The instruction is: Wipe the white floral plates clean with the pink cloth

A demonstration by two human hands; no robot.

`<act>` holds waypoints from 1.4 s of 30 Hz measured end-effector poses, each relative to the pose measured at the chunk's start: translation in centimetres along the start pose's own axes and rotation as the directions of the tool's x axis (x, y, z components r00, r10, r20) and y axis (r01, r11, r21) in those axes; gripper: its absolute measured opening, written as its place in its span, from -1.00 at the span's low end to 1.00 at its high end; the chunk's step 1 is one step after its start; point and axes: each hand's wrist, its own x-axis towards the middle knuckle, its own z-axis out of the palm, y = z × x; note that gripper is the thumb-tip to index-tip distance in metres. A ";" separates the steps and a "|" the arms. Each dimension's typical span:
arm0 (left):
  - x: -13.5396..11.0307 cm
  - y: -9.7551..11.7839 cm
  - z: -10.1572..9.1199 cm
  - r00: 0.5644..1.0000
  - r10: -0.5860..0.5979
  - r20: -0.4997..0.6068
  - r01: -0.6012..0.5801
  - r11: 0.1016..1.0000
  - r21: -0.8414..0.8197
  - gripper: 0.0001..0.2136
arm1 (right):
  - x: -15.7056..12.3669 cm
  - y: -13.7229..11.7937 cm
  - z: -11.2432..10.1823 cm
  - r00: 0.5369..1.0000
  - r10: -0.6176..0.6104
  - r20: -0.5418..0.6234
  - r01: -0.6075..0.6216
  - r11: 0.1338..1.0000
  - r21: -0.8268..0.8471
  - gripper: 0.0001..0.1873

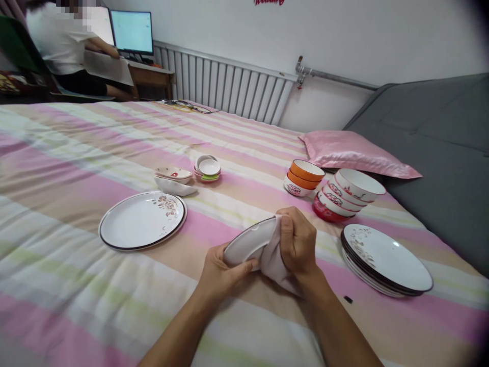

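A white plate with a dark rim is held tilted above the bed, its underside towards me. My left hand grips its left edge, thumb across the underside. Around the plate's right edge, my right hand is closed on a pale cloth, which is folded over the rim and hangs down below. To the left lie oval plates with a brown flower pattern. At the right is a stack of similar plates.
Behind my right hand stand stacked orange bowls and red-and-white bowls. Small dishes and boat-shaped dishes sit farther back. A pink pillow leans near the grey headboard. A person sits at a desk, far left.
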 end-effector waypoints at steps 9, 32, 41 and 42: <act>0.0 0.2 0.0 0.999 -0.033 -0.035 0.032 0.999 -0.039 -0.71 | -0.3 0.6 0.7 0.983 0.179 -0.033 -0.174 0.978 0.111 -0.69; 0.1 0.2 -0.1 0.984 -0.081 -0.160 0.059 0.989 -0.136 -0.62 | -1.4 1.8 3.0 0.797 0.575 -0.186 -0.500 0.800 0.331 -0.53; 0.4 -0.9 -0.4 0.980 0.157 -0.121 -0.138 0.979 0.147 -0.58 | -1.0 -0.1 -0.3 0.975 -0.045 -0.215 0.012 0.988 -0.152 -0.70; 0.3 -0.8 -0.4 0.972 0.191 -0.136 -0.162 0.967 0.196 -0.58 | -1.0 -0.6 -0.5 0.977 -0.106 -0.185 0.072 0.981 -0.181 -0.72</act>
